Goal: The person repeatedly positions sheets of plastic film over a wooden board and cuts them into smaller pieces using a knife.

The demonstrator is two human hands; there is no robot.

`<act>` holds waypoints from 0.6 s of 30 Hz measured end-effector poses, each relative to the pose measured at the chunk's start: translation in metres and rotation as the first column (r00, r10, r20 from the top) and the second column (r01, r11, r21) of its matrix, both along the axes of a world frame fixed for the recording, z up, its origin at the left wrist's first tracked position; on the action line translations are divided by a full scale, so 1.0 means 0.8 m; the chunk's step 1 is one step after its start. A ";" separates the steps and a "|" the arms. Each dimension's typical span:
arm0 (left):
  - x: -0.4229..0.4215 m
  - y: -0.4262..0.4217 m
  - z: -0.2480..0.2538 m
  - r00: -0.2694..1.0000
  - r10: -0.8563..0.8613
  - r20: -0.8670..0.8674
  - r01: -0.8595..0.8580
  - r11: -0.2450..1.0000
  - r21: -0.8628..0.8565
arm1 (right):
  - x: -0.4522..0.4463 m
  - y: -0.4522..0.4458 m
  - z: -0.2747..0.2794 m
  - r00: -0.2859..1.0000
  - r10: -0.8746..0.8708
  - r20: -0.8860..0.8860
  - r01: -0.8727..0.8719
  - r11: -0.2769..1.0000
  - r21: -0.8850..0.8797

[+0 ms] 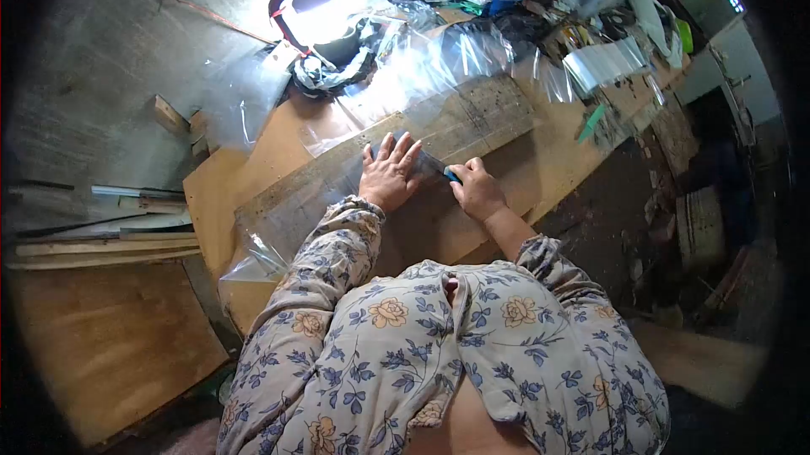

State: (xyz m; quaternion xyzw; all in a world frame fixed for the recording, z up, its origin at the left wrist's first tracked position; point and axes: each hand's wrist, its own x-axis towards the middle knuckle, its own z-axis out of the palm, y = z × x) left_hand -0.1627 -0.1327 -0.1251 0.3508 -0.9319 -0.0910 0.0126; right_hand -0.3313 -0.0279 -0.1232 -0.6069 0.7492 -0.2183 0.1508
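Observation:
My left hand [390, 175] lies flat with fingers spread on a clear plastic sheet [337, 175] over a worn wooden board [481, 116]. In my right hand [478, 189] is a knife [452, 174] with a blue handle, gripped in closed fingers. Its thin blade points toward my left hand and rests at or just above the board; contact cannot be made out. The sheet's loose, crumpled corner [260, 261] hangs past the board at the lower left.
A bright lamp [302, 12] stands at the back of the table [240, 177]. Clear plastic sheets [439, 59] and bags pile up behind the board. A white stack of strips [603, 64] and a green strip [591, 123] lie at right. Wood planks [110, 248] sit at left.

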 end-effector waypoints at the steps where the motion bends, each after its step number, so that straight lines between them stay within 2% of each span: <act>1: 0.000 -0.001 -0.002 1.000 0.011 0.006 -0.011 1.000 0.003 | -0.003 -0.004 -0.003 1.000 0.026 -0.012 -0.026 0.999 -0.025; 3: -0.001 -0.001 -0.008 0.999 0.019 -0.045 -0.020 1.000 -0.013 | -0.014 -0.042 -0.010 0.997 0.068 -0.019 -0.068 0.998 0.013; 5: -0.002 0.001 0.001 0.997 0.055 -0.048 -0.055 0.998 0.017 | -0.015 -0.087 -0.016 0.999 0.006 -0.052 -0.002 0.997 0.080; 8: 0.002 -0.002 0.001 0.961 0.095 -0.259 -0.081 0.995 0.065 | -0.007 -0.120 0.015 0.999 0.026 0.028 -0.028 0.998 0.064; 9: 0.005 -0.006 -0.010 0.960 0.118 -0.254 -0.103 0.992 0.070 | 0.004 -0.120 0.021 0.998 0.049 0.032 -0.051 0.996 0.069; 10: 0.008 -0.013 -0.022 0.846 0.107 -0.523 -0.070 0.994 0.089 | 0.021 -0.115 0.026 0.995 0.096 -0.022 -0.094 0.991 0.094; 11: 0.014 -0.017 -0.034 0.657 0.091 -0.748 -0.039 0.996 0.086 | 0.033 -0.111 0.030 0.986 0.147 -0.076 -0.138 0.984 0.116; 12: 0.017 -0.012 -0.018 0.611 0.101 -0.785 -0.095 0.994 0.054 | 0.040 -0.112 0.033 0.986 0.161 -0.049 -0.147 0.965 0.215; 13: 0.024 -0.010 -0.012 0.609 0.124 -0.783 -0.136 0.989 0.050 | 0.042 -0.118 0.028 0.978 0.202 -0.045 -0.188 0.959 0.211; 15: 0.045 0.001 -0.006 0.746 0.056 -0.664 -0.197 0.970 -0.139 | 0.032 -0.127 0.008 0.973 0.228 -0.037 -0.214 0.950 0.227; 17: 0.073 0.023 0.014 0.772 0.143 -0.620 -0.296 0.943 -0.152 | 0.015 -0.141 -0.002 0.951 0.309 0.032 -0.310 0.938 0.159; 18: 0.085 0.036 0.034 0.794 0.408 -0.451 -0.516 0.844 -0.144 | 0.004 -0.149 -0.005 0.945 0.325 0.012 -0.324 0.937 0.133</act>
